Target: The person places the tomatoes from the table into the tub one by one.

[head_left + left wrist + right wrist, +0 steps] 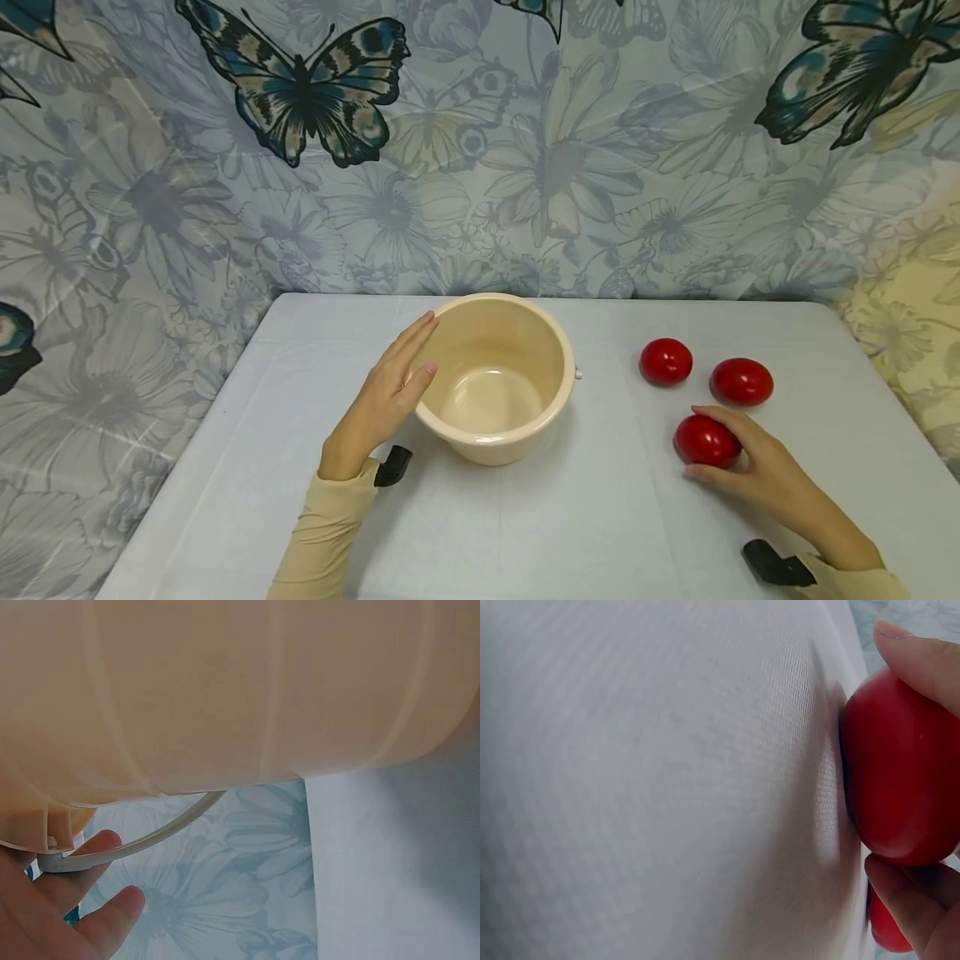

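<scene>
Head view: beige plastic bucket (495,379) stands upright and empty on the white table (525,525); left hand (386,396) rests flat, fingers straight, against its outer wall, while right hand (757,467) curls round the nearest glossy red egg (705,440), two more red eggs (666,361) (741,381) lying just beyond. Left wrist view: only here the bucket's thin bail handle (150,832) shows, crossing the fingertips (112,907). Right wrist view: thumb and finger (919,656) pinch the smooth egg resting on the table.

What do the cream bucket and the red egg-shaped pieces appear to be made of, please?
The bucket looks like moulded plastic with a smooth, faintly glossy finish: an even cream colour, faint ribs down the wall and a thin bail handle. The red eggs look like glossy hard plastic, with sharp highlights, though painted wood cannot be ruled out. The table cover shows a fine weave, so probably fabric.
</scene>
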Available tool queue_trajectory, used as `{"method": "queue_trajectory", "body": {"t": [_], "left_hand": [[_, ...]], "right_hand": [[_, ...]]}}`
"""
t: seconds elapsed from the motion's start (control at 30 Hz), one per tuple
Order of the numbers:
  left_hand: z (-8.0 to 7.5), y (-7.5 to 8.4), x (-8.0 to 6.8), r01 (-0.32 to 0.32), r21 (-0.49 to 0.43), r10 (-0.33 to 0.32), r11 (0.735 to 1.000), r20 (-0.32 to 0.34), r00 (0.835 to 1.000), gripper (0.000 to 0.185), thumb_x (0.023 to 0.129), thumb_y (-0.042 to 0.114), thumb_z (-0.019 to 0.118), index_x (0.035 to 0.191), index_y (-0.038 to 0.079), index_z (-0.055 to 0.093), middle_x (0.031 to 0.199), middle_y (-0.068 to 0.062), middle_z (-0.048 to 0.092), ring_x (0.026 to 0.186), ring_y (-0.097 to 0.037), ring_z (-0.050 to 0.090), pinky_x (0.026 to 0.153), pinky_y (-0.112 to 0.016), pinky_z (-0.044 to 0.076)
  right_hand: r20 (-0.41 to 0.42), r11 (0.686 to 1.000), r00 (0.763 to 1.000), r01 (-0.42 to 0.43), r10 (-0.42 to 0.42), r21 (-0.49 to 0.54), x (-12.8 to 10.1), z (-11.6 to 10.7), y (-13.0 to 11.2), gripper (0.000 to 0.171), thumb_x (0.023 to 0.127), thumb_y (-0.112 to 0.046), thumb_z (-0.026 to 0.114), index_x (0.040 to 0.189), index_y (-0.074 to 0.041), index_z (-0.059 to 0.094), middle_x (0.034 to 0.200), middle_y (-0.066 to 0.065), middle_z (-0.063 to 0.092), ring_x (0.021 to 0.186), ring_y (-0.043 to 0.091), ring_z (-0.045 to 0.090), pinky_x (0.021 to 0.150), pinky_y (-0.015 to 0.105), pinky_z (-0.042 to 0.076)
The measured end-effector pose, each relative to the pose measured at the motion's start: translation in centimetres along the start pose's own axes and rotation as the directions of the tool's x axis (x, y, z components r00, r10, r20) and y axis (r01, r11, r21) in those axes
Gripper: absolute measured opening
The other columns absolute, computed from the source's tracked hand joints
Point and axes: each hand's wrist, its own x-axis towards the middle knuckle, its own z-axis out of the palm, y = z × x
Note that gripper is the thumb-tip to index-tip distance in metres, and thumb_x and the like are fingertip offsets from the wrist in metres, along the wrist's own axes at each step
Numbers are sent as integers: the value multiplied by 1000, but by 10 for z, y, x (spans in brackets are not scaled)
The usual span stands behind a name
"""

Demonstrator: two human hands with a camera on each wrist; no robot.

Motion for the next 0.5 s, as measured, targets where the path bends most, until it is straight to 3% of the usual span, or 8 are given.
{"method": "queue_trajectory", "body": {"t": [0.1,0.17,0.27,0.3,0.4,0.47,0.5], "left_hand": [[0,1,0,3,3,-3,1000,2,1000,56,103,19,47,157,20,32,164,6,27,152,-18,23,124,-50,22],[0,1,0,6,4,-6,1000,2,1000,56,103,20,47,157,20,32,164,6,26,152,-18,23,124,-50,23],[0,1,0,5,6,-5,1000,2,1000,56,103,20,48,157,20,31,164,4,27,152,-18,23,124,-50,23],[0,1,0,3,7,-3,1000,4,1000,56,103,20,47,157,20,31,164,3,27,152,-19,23,124,-51,23],[0,1,0,4,6,-4,1000,7,1000,56,103,21,47,157,20,31,164,-1,28,153,-19,23,124,-51,23],[0,2,0,5,3,-5,1000,9,1000,56,103,22,46,157,20,31,164,-2,28,153,-19,23,124,-51,23],[0,2,0,6,1,-6,1000,9,1000,56,103,22,46,157,20,31,164,-1,28,153,-19,23,124,-51,23]], "right_hand": [[2,1000,1000,2,-2,9,1,-1,0,79,69,-29,91,136,-8,54,130,18,59,106,-27,27,81,18,54],[9,1000,1000,-11,11,8,1,-1,0,79,70,-31,90,136,-8,53,129,17,59,106,-25,29,81,34,60],[16,1000,1000,-19,19,15,2,-1,0,80,71,-31,90,137,-7,52,129,20,59,109,-9,42,80,56,58],[14,1000,1000,-20,20,16,1,0,0,79,71,-30,90,137,-7,52,129,20,59,109,-3,46,80,56,58],[-7,1000,1000,-2,2,4,1,0,-1,78,69,-30,91,134,-8,55,127,18,60,109,-2,47,79,36,61],[-32,1000,999,21,-21,-1,2,0,-1,77,67,-29,92,132,-8,57,125,17,62,108,-12,42,79,19,56],[-42,1000,999,29,-29,-4,3,-1,-2,77,66,-29,93,131,-8,57,124,16,62,107,-13,42,77,16,55]]}}
